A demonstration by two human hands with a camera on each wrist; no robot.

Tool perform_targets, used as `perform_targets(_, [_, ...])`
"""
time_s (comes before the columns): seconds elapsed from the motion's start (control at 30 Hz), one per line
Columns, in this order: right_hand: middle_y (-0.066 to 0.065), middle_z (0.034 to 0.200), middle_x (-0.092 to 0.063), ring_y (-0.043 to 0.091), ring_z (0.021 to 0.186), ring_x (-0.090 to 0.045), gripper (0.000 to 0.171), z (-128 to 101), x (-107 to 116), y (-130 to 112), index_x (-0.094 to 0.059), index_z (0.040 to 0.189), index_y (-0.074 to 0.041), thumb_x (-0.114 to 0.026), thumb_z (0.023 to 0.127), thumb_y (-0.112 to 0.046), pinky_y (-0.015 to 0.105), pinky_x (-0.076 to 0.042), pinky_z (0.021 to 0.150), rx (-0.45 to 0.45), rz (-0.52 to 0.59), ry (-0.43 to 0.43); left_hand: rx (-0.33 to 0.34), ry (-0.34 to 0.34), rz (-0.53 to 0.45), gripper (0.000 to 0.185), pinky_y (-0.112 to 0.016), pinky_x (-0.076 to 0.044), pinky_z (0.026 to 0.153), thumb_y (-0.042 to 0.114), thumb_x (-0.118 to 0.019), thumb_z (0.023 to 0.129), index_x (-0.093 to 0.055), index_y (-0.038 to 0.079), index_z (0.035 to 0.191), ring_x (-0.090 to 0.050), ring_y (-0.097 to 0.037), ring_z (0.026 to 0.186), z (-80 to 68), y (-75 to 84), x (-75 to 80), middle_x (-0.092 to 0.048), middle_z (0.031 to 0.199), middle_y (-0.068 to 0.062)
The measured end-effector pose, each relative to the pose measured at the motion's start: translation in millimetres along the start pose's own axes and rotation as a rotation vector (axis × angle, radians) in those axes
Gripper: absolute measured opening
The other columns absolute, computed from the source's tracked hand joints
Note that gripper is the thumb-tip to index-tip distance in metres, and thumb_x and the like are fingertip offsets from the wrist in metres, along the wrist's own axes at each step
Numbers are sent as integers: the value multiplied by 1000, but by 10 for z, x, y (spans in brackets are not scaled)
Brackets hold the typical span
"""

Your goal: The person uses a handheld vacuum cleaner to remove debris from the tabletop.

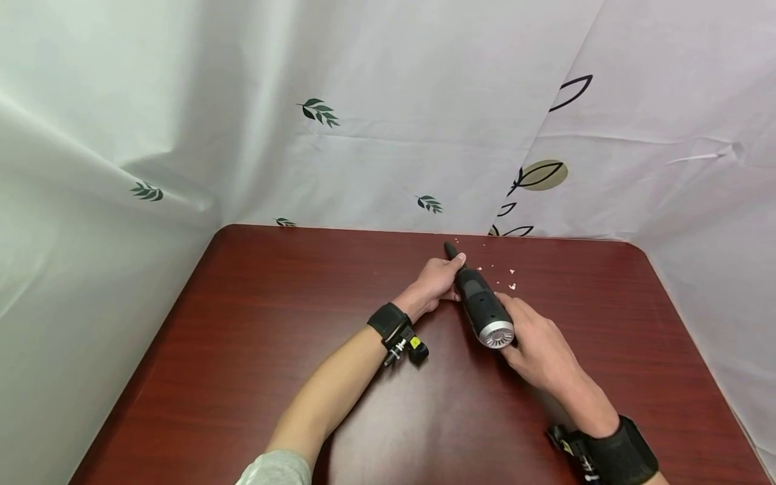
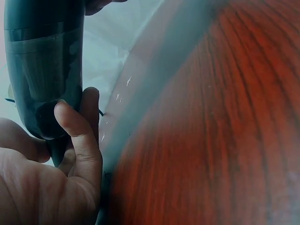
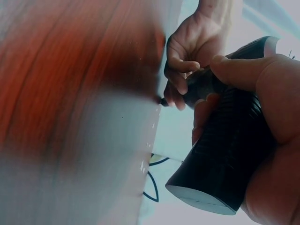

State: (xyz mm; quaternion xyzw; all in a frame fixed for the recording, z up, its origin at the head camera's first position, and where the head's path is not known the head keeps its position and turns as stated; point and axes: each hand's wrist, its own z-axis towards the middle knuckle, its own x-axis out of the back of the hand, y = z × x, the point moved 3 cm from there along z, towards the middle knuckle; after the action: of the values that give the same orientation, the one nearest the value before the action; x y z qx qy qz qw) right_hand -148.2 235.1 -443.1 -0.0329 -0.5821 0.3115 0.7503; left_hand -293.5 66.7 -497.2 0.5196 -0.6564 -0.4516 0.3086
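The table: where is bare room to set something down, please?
Bare: the table between its left edge and the left forearm, and between the right hand and right edge. Crowded: around the black handheld device, left hand and white scraps.

The desk [image 1: 212,357] is dark red-brown with a streaky wood grain, its far left and far right corners rounded and its surface glossy, with a pale sheen at the near middle. On it, right of centre toward the far edge, lie small whitish bits [image 1: 512,287], loosely scattered, the larger ones on the right of the group.
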Motion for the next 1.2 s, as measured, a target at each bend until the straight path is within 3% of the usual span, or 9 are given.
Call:
perform_targets(0.53, [17, 122, -68, 35, 102, -71, 75, 36, 2, 46, -54, 146, -1, -84, 77, 3, 57, -60, 78, -20, -15, 39, -16, 29, 28, 44, -25, -52, 45, 49, -61, 108, -73, 6, 106, -51, -13, 43, 106, 46, -89, -47, 55, 0])
perform_targets(0.77, [18, 123, -67, 35, 105, -70, 75, 35, -13, 39, -53, 147, -1, -84, 79, 2, 58, -59, 79, -46, -6, 34, 7, 79, 57, 47, -24, -51, 43, 49, -62, 107, -72, 4, 119, -49, -12, 42, 130, 57, -138, -53, 68, -3])
perform_targets(0.9, [18, 124, -67, 35, 106, -70, 76, 14, -13, 18, -53, 149, -2, -84, 80, 2, 58, -59, 79, -63, -4, 27, 11, 72, 69, 49, -24, -51, 44, 50, -61, 107, -70, 4, 124, -50, -12, 42, 121, 45, -149, -52, 67, -2])
perform_targets(1.2, [15, 124, -67, 31, 103, -70, 78, -113, 27, -99, -53, 149, -3, -86, 78, 5, 53, -60, 78, -33, -8, 48, -40, -19, 47, 48, -26, -52, 44, 50, -58, 109, -73, 5, 98, -52, -14, 42, 22, -4, -118, -49, 54, -2])
